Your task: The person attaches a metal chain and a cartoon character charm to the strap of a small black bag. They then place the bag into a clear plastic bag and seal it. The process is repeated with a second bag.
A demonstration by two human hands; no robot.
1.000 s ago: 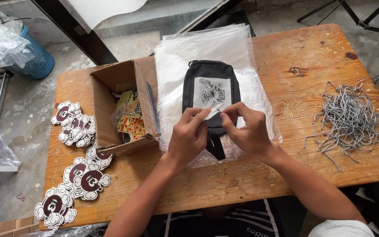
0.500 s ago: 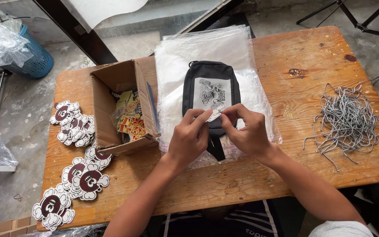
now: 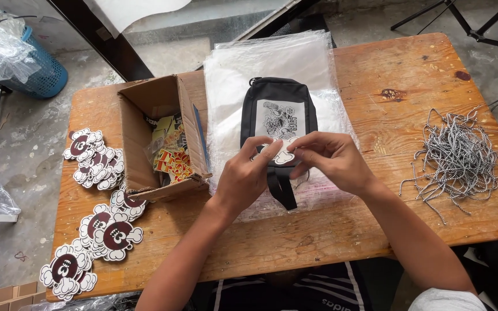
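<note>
Your wooden tabletop (image 3: 410,69) carries everything within arm's reach, which appears deliberate: supplies to either side, work in the middle. A stack of clear plastic bags (image 3: 243,75) lies at the centre and serves as a clean underlay. On it rests the black pouch (image 3: 278,109), printed panel facing up and strap pointing toward you, presumably so its lower end meets your hands.

To your left, the open cardboard box (image 3: 145,144) sits just beside the plastic bags, tipped open toward you, with colourful printed packets inside; its contents cannot be identified beyond that. To your right, well apart from the pouch, lies a loose heap of black-and-white cords (image 3: 462,152). Along the left edge, the flower-shaped stickers (image 3: 96,158) are spread in overlapping clusters, the nearest cluster partly overhanging the edge.

Your left hand (image 3: 243,178) and right hand (image 3: 332,161) meet over the pouch's lower end, each pinching a small white die-cut tag (image 3: 283,152) between thumb and fingers; the remaining fingers curl loosely. The tag sits just above the strap.

Your hands cover most of the tag, so its print, and whether a cord is attached, cannot be made out.
</note>
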